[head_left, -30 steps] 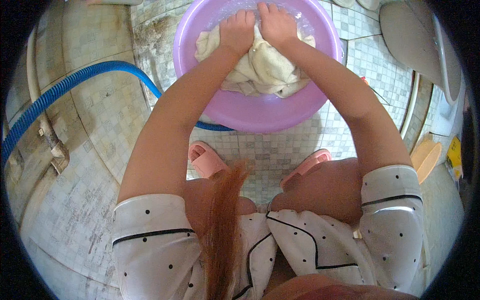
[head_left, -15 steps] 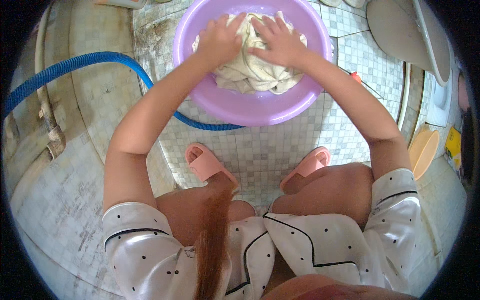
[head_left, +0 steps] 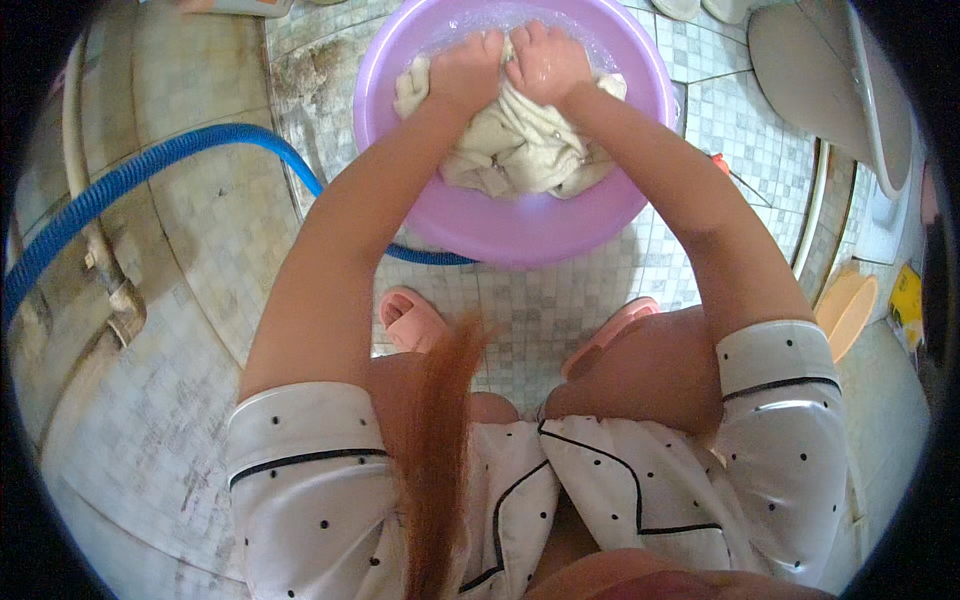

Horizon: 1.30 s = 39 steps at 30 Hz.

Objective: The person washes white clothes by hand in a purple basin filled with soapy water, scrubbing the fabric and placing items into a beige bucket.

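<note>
A wet, cream-coloured cloth (head_left: 525,150) lies bunched in a round purple basin (head_left: 530,237), with soapy water showing at its far side. My left hand (head_left: 467,72) is closed on the cloth's far part, knuckles up. Right beside it, my right hand (head_left: 546,64) also has its fingers curled into the cloth. The near folds spread loosely toward me, below both wrists. What the fingertips do under the knuckles is hidden.
A blue ribbed hose (head_left: 150,150) runs from the left and passes behind the basin's near left side. Pink slippers (head_left: 412,320) stand on the tiled floor. A large grey tub (head_left: 815,85) and an orange basin (head_left: 848,310) are at right; a pipe (head_left: 95,210) runs along the left.
My spread hands have come together and closed on the far part of the cloth. The cloth's top has been pushed away and gathered, and suds show behind it.
</note>
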Each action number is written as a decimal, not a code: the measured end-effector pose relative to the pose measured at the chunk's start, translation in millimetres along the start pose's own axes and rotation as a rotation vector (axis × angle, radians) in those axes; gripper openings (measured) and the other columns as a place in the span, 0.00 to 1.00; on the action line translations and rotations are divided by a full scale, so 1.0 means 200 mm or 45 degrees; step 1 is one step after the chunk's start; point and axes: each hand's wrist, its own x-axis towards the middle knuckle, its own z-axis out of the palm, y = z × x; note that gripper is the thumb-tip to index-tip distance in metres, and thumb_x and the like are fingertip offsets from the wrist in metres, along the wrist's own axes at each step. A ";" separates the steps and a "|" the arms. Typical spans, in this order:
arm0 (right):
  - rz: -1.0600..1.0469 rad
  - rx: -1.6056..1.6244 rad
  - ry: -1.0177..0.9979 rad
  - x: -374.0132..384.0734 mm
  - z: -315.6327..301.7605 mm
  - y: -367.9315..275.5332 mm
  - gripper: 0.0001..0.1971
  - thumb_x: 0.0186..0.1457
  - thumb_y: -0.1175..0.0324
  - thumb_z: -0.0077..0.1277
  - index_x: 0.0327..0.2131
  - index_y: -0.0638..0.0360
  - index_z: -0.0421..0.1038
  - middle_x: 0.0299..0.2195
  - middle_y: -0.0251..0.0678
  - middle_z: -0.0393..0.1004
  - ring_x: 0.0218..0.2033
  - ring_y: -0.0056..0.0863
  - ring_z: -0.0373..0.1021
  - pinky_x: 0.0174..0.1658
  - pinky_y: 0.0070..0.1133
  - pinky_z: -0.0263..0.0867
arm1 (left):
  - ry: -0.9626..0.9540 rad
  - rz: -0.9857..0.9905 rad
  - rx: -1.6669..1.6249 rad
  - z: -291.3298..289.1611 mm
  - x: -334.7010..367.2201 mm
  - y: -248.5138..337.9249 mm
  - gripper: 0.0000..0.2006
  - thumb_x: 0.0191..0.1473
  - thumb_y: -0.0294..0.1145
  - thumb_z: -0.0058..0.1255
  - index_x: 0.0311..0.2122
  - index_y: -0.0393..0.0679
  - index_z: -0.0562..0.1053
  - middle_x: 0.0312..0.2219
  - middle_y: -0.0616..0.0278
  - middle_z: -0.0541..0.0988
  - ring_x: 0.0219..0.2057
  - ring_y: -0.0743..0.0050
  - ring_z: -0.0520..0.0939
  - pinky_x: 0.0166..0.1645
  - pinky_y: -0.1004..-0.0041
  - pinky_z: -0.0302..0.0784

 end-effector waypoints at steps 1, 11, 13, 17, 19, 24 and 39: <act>0.073 0.061 -0.072 0.04 -0.01 0.01 0.19 0.44 0.56 0.44 0.35 0.61 0.69 0.35 0.46 0.70 0.37 0.41 0.68 0.38 0.35 0.66 | -0.046 -0.016 -0.099 -0.03 0.01 0.00 0.20 0.49 0.39 0.39 0.48 0.43 0.64 0.33 0.47 0.74 0.35 0.55 0.77 0.38 0.59 0.72; 0.060 0.576 -0.518 -0.02 -0.35 0.13 0.19 0.45 0.60 0.44 0.41 0.56 0.70 0.37 0.43 0.72 0.41 0.41 0.67 0.45 0.29 0.60 | -0.144 -0.088 -0.431 -0.40 -0.11 -0.03 0.19 0.47 0.36 0.36 0.45 0.43 0.68 0.35 0.46 0.75 0.39 0.49 0.75 0.47 0.63 0.68; -0.021 0.390 -0.289 -0.13 -0.49 0.05 0.22 0.45 0.59 0.45 0.45 0.52 0.67 0.43 0.41 0.68 0.46 0.41 0.64 0.48 0.31 0.58 | -0.213 0.048 -0.476 -0.50 -0.24 -0.02 0.21 0.48 0.38 0.39 0.49 0.46 0.66 0.40 0.46 0.73 0.43 0.50 0.72 0.49 0.61 0.66; -0.134 -0.029 -0.023 -0.25 -0.33 0.06 0.32 0.46 0.53 0.46 0.56 0.44 0.54 0.57 0.37 0.53 0.57 0.41 0.51 0.54 0.44 0.48 | 0.203 0.082 0.070 -0.34 -0.28 0.04 0.24 0.49 0.41 0.42 0.52 0.49 0.63 0.47 0.48 0.68 0.47 0.50 0.69 0.50 0.58 0.64; -0.107 -0.041 -0.051 -0.22 -0.20 0.08 0.34 0.46 0.50 0.45 0.57 0.43 0.51 0.57 0.38 0.51 0.58 0.44 0.48 0.53 0.49 0.45 | 0.299 0.225 -0.013 -0.25 -0.17 0.04 0.25 0.49 0.41 0.43 0.54 0.48 0.60 0.52 0.51 0.62 0.51 0.51 0.65 0.51 0.54 0.62; -0.003 -0.213 -0.050 -0.15 -0.03 -0.01 0.34 0.44 0.44 0.40 0.55 0.46 0.53 0.56 0.43 0.51 0.57 0.46 0.48 0.50 0.53 0.47 | 0.385 0.154 0.153 0.02 -0.14 0.06 0.28 0.48 0.40 0.44 0.54 0.41 0.58 0.51 0.53 0.62 0.50 0.55 0.64 0.52 0.55 0.59; -0.071 -0.001 0.195 -0.11 0.03 0.07 0.26 0.45 0.51 0.42 0.47 0.54 0.61 0.50 0.43 0.57 0.52 0.41 0.53 0.46 0.49 0.51 | 0.419 0.194 0.149 0.05 -0.02 0.04 0.20 0.43 0.41 0.47 0.42 0.43 0.67 0.45 0.55 0.66 0.44 0.56 0.66 0.48 0.59 0.61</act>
